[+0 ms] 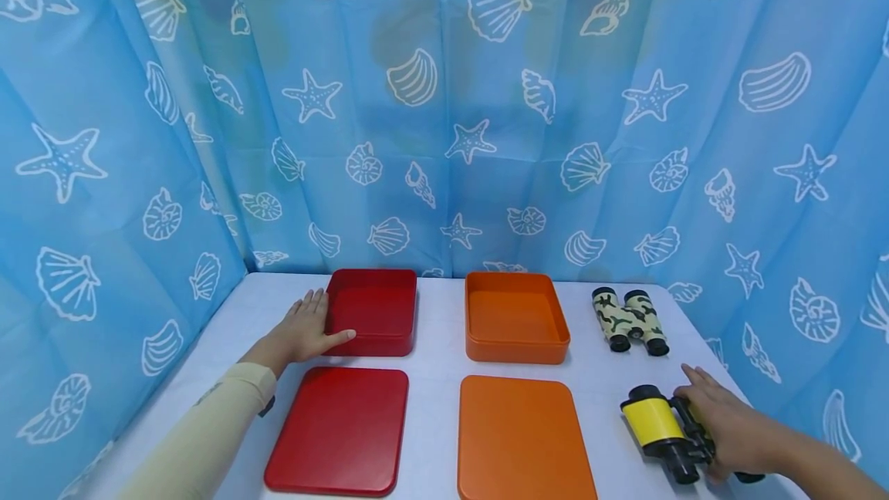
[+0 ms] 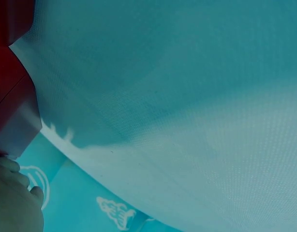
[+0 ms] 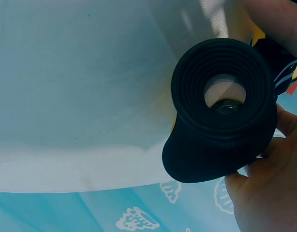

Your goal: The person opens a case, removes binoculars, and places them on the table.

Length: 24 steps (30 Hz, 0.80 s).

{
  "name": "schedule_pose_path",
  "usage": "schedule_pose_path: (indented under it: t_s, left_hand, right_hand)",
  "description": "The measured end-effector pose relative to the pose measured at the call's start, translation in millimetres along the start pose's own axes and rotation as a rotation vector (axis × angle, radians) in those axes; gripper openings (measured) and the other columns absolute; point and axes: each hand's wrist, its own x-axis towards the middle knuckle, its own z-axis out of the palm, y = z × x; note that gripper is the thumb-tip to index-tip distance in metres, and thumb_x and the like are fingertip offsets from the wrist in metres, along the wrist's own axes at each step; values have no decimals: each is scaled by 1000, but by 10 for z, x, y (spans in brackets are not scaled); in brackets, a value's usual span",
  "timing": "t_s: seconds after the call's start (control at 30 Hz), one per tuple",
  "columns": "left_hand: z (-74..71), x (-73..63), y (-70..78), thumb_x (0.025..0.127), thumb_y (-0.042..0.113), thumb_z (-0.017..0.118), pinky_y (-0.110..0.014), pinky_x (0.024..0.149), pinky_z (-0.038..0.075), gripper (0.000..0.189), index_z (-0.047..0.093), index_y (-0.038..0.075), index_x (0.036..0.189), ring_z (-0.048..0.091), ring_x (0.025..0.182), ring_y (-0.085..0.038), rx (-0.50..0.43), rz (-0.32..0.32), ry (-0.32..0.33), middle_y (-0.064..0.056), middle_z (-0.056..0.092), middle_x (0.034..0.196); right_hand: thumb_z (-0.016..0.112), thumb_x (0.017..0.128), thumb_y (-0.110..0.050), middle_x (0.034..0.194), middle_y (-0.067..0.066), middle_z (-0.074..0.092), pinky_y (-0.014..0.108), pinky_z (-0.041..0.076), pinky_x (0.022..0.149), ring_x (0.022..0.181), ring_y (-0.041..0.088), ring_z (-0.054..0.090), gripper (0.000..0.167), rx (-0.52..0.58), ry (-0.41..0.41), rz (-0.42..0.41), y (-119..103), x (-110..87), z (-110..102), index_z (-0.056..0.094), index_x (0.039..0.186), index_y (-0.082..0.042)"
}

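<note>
My left hand (image 1: pixel 305 330) rests against the left side of an open red box (image 1: pixel 378 347), fingers straight and thumb stretched over its front rim. In the left wrist view the fingers (image 2: pixel 13 176) touch the corner of the red box (image 2: pixel 15 116). On the right, my right hand (image 1: pixel 729 423) grips the right barrel of black and yellow binoculars (image 1: pixel 653 419). The right wrist view shows a black eyecup (image 3: pixel 206 159) close up, with the right hand (image 3: pixel 272 188) around the binoculars' far side. The right barrel is mostly hidden under the hand.
A red lid (image 1: pixel 340 430) lies before the red box. To its right are an open orange box (image 1: pixel 517 352) and an orange lid (image 1: pixel 521 438). Camouflage binoculars (image 1: pixel 630 321) lie at the back right. A blue shell-print curtain (image 1: pixel 444 114) surrounds the white table (image 1: pixel 434 407).
</note>
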Motion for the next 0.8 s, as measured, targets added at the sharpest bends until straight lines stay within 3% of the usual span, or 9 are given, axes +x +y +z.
schedule_pose_path:
  t_s: [0.27,0.47,0.8]
  left_hand:
    - [14,-23,6,77,71,63,-64,108,21,118,11,-4,153,15,140,-50,4,1,16,-26,19,156]
    - [28,-26,34,78,69,64,-64,108,21,117,11,-3,154,15,140,-49,0,3,9,-25,19,156]
    - [10,-30,-62,76,67,68,-66,108,19,120,11,-5,153,13,140,-51,-63,-5,17,-28,17,155]
  right_hand:
    - [98,37,-30,152,35,11,77,13,95,135,58,8,109,25,-25,31,3,-23,52,47,130,-5]
    - [98,34,-33,151,36,13,77,13,95,135,58,9,111,21,0,27,48,-74,117,47,129,-6]
    - [96,34,-45,149,39,16,80,8,94,132,63,9,118,-76,27,6,-30,-52,87,46,133,-4]
